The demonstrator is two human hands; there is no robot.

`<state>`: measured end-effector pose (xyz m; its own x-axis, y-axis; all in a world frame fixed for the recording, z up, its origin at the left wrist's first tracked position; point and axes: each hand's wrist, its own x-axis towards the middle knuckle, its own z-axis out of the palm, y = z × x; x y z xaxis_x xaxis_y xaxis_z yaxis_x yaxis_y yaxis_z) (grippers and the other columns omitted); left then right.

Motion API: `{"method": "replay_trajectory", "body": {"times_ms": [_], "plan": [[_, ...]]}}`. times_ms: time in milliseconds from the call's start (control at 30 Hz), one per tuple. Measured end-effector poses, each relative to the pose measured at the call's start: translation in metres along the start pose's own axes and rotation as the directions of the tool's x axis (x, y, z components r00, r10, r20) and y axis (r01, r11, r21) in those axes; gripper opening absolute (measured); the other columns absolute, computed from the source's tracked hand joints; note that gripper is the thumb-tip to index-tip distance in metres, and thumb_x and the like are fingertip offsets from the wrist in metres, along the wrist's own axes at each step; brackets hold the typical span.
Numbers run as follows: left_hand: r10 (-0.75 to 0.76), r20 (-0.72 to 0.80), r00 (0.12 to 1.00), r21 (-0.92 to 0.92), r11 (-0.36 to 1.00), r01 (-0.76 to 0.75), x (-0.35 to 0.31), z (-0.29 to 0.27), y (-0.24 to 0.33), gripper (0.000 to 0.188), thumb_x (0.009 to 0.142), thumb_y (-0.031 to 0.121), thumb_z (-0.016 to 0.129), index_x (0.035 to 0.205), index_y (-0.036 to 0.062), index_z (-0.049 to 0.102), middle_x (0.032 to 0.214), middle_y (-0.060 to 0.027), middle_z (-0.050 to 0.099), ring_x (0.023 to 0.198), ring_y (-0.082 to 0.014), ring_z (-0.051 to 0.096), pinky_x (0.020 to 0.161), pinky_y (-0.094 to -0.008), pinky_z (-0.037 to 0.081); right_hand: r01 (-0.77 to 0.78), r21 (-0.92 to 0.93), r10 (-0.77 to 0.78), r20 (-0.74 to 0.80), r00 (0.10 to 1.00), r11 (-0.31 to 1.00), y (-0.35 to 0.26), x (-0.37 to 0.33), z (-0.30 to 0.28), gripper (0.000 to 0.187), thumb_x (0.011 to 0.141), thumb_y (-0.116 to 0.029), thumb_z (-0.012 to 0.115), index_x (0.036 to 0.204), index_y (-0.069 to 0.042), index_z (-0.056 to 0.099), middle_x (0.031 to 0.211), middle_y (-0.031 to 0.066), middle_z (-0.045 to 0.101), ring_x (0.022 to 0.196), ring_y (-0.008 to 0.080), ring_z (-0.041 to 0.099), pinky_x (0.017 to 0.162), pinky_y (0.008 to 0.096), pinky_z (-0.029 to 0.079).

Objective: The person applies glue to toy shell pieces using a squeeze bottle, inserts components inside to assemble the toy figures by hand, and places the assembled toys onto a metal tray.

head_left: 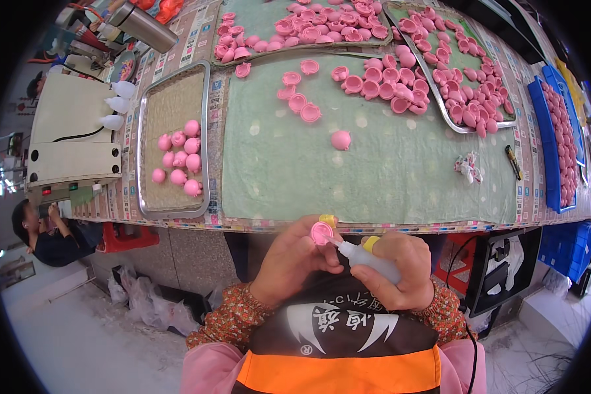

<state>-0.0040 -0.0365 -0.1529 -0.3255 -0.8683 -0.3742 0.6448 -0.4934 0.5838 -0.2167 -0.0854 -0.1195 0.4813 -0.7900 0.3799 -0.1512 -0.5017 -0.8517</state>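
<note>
At the table's front edge, my left hand (287, 259) is closed on a pink half-shell (322, 233), its hollow side facing up. My right hand (399, 268) squeezes a translucent squeeze bottle (372, 261) with a thin nozzle, tilted so the tip meets or nearly meets the shell's rim. Yellow wraps show on a finger of each hand. Beyond them, a closed pink ball (341, 140) rests alone on the green cloth (276, 177). More loose half-shells (310, 112) lie farther back, several with their hollows up.
On the left, a metal tray (206, 138) holds several pink balls; a beige machine (72, 131) stands beyond it. Heaped shells fill a back tray and a tilted right tray (463, 130). Crumpled tissue (468, 167), a marker-like tool (513, 162) and a blue crate (551, 177) sit rightward. Another person (65, 240) is far left.
</note>
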Motion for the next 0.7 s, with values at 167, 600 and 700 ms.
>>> {"method": "replay_trajectory", "body": {"times_ms": [167, 600, 700], "plan": [[-0.041, 0.009, 0.999, -0.071, 0.997, 0.041, -0.003, 0.0, 0.003, 0.057, 0.095, 0.042, 0.056, 0.13, -0.0015, 0.044, 0.108, -0.0125, 0.059, 0.088, -0.0197, 0.063, 0.081, -0.0377, 0.059, -0.11, -0.003, 0.11, -0.026, 0.994, 0.994, 0.002, -0.005, -0.004, 0.037, 0.074, -0.012, 0.079, 0.098, 0.0, 0.055, 0.081, 0.012, 0.063, 0.066, 0.0209, 0.063, 0.059, 0.0302, 0.048], [0.076, -0.053, 0.996, 0.177, 0.982, -0.066, -0.012, -0.009, 0.032, 0.047, 0.096, 0.023, 0.058, 0.134, -0.0005, 0.042, 0.121, -0.018, 0.057, 0.096, -0.0192, 0.062, 0.086, -0.0403, 0.058, -0.265, 0.182, 0.267, 0.017, 0.964, 0.947, 0.0, -0.008, -0.008, 0.038, 0.08, -0.011, 0.073, 0.107, 0.001, 0.049, 0.088, 0.0125, 0.065, 0.075, 0.0135, 0.064, 0.066, 0.0261, 0.049], [0.112, -0.047, 0.993, 0.243, 0.965, -0.097, -0.011, -0.012, 0.037, 0.047, 0.097, 0.02, 0.056, 0.136, 0.0, 0.041, 0.123, -0.0185, 0.056, 0.099, -0.0192, 0.061, 0.09, -0.042, 0.056, -0.244, 0.219, 0.263, -0.063, 0.963, 0.945, 0.001, -0.009, -0.004, 0.039, 0.078, -0.014, 0.078, 0.104, 0.002, 0.053, 0.083, 0.0132, 0.065, 0.068, 0.0198, 0.066, 0.06, 0.0292, 0.05]]}}
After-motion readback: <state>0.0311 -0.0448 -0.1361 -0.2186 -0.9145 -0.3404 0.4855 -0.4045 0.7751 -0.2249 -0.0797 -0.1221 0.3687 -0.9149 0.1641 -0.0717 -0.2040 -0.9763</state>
